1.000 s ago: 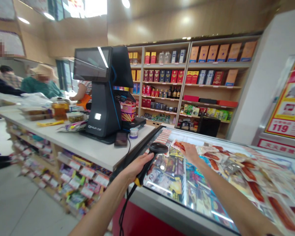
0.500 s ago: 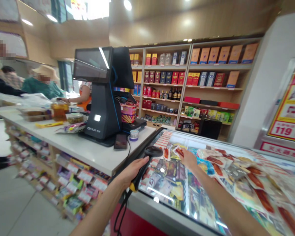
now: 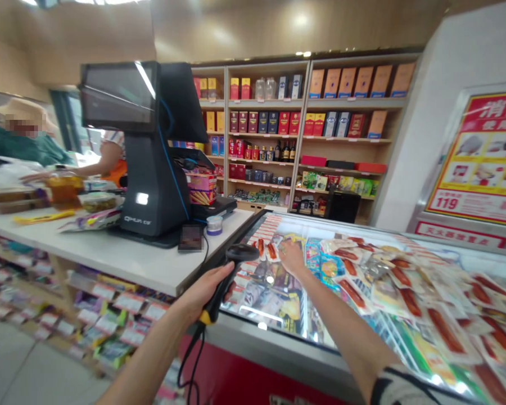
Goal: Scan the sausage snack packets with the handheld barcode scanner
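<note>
Gripping a black scanner (image 3: 241,253) by its handle, the left hand (image 3: 214,283) reaches over the near left corner of a glass-topped freezer (image 3: 287,351). This grip is closed around the handle, with the scanner's rounded head pointing up and away, and a dark cable (image 3: 200,343) hangs from the yellow-tipped lower end. The right hand (image 3: 292,257) is low over the glass, fingers curled downward; whether its grip is pinching anything, I cannot tell. Just to the left of those fingers, between them and the scanner's head, two small sausage packs (image 3: 272,251) lie side by side on the glass. Over to the right of the right hand, a large heap of clear sausage packages (image 3: 411,301) spreads across the freezer top, overlapping one another. Frozen packets show through the glass beneath the hands.

Left of the freezer stands a white table (image 3: 160,270), bearing a black till (image 3: 149,191) with two screens, a small round tub (image 3: 214,225) and a jug of amber liquid (image 3: 64,191). Beyond the till, a person in a green top (image 3: 46,147) is at the far side. Boxes and bottles line the wall shelves (image 3: 349,103), and a red and yellow poster (image 3: 484,157) hangs at the right.
</note>
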`<action>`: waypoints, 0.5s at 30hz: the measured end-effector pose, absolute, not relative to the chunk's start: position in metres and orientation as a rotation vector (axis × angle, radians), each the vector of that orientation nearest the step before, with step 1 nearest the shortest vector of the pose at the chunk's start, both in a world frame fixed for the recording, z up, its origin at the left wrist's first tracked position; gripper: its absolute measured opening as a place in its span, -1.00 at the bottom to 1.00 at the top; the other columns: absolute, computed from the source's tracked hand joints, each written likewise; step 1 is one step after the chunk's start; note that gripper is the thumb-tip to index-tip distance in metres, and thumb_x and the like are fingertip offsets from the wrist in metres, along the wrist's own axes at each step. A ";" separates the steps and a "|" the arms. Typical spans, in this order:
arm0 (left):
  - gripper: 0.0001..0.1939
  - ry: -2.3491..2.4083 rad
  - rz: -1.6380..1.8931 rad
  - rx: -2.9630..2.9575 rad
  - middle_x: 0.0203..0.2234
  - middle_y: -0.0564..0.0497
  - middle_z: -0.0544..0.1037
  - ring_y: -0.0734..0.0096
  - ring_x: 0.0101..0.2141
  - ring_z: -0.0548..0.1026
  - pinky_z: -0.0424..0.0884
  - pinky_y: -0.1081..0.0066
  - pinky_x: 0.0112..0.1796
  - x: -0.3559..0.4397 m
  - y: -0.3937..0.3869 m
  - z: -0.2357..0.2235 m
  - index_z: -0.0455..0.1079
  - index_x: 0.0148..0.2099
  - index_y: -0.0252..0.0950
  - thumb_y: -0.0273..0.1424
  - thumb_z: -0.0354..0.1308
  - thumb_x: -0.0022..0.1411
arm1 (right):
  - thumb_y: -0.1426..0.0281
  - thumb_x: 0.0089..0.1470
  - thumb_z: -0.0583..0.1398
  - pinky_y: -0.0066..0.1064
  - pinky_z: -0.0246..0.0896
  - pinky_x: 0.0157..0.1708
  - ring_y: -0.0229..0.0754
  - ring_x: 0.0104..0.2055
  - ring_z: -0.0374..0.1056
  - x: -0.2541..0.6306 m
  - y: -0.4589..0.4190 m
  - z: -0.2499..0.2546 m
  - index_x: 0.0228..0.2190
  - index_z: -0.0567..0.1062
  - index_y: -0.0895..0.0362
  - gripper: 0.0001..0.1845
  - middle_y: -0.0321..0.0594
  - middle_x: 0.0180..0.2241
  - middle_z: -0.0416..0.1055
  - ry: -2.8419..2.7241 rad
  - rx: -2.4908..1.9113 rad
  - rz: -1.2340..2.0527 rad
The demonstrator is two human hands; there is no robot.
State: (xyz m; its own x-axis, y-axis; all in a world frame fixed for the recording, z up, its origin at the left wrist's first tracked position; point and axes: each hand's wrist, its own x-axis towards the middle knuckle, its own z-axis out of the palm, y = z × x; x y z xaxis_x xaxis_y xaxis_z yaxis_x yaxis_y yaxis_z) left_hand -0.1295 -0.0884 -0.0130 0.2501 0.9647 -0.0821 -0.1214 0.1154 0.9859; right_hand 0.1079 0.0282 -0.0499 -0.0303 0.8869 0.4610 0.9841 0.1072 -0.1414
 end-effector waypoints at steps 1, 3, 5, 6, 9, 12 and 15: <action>-0.65 0.962 1.002 1.157 -0.66 0.04 0.37 0.61 -0.69 0.29 0.19 0.57 -0.65 -0.125 -0.090 -0.012 0.26 -0.46 -0.38 -0.13 0.05 -0.04 | 0.34 -0.04 0.00 -0.40 0.02 -0.19 -0.16 -0.13 0.17 0.126 0.016 -0.048 -0.21 0.34 0.10 -0.69 -0.16 -0.16 0.27 -1.929 -1.869 -0.330; -0.65 0.938 0.967 1.177 -0.66 0.04 0.37 0.61 -0.69 0.29 0.18 0.57 -0.65 -0.116 -0.094 -0.012 0.26 -0.46 -0.38 -0.13 0.04 -0.03 | 0.35 -0.05 0.01 -0.37 0.01 -0.19 -0.13 -0.13 0.17 0.168 -0.012 -0.047 -0.22 0.34 0.10 -0.70 -0.14 -0.17 0.28 -1.866 -1.987 -0.376; -0.65 0.913 0.940 1.195 -0.66 0.03 0.37 0.61 -0.69 0.29 0.18 0.57 -0.65 -0.106 -0.098 -0.012 0.27 -0.45 -0.39 -0.14 0.04 -0.03 | 0.34 -0.04 0.00 -0.36 0.02 -0.22 -0.12 -0.16 0.19 0.208 -0.043 -0.051 -0.22 0.34 0.11 -0.70 -0.11 -0.20 0.29 -1.772 -2.099 -0.419; -0.65 0.898 0.931 1.206 -0.66 0.03 0.37 0.61 -0.69 0.29 0.18 0.57 -0.65 -0.101 -0.100 -0.011 0.27 -0.44 -0.39 -0.14 0.04 -0.02 | 0.30 -0.03 0.00 -0.36 0.02 -0.23 -0.12 -0.17 0.19 0.225 -0.057 -0.055 -0.23 0.35 0.12 -0.69 -0.10 -0.21 0.30 -1.765 -2.125 -0.435; -0.65 0.871 0.921 1.224 -0.67 0.05 0.36 0.61 -0.69 0.28 0.17 0.57 -0.65 -0.090 -0.105 -0.009 0.27 -0.40 -0.39 -0.15 0.04 -0.02 | 0.18 0.01 -0.07 -0.36 0.03 -0.28 -0.10 -0.20 0.22 0.253 -0.087 -0.069 -0.32 0.39 0.15 -0.62 -0.04 -0.28 0.32 -1.747 -2.218 -0.450; -0.66 0.878 0.915 1.221 -0.69 0.06 0.35 0.60 -0.69 0.28 0.17 0.57 -0.65 -0.083 -0.111 -0.005 0.24 -0.40 -0.37 -0.15 0.04 -0.02 | 0.15 0.01 -0.09 -0.36 0.04 -0.32 -0.10 -0.23 0.24 0.252 -0.097 -0.080 -0.38 0.40 0.17 -0.58 -0.04 -0.32 0.33 -1.750 -2.299 -0.446; -0.66 0.876 0.925 1.215 -0.69 0.07 0.35 0.61 -0.69 0.28 0.17 0.58 -0.65 -0.083 -0.115 -0.003 0.23 -0.42 -0.36 -0.14 0.05 -0.03 | 0.16 -0.03 -0.02 -0.34 0.04 -0.31 -0.08 -0.20 0.22 0.241 -0.093 -0.085 -0.32 0.38 0.15 -0.63 -0.07 -0.31 0.32 -1.734 -2.308 -0.508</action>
State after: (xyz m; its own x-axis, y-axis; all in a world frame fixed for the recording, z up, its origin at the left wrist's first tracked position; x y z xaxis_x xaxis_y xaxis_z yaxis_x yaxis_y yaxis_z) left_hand -0.0826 -0.1146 -0.0033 0.3774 0.9242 -0.0580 -0.1077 0.1060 0.9885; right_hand 0.2410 -0.0929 -0.0855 0.2482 0.8853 0.3932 0.9576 -0.2856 0.0383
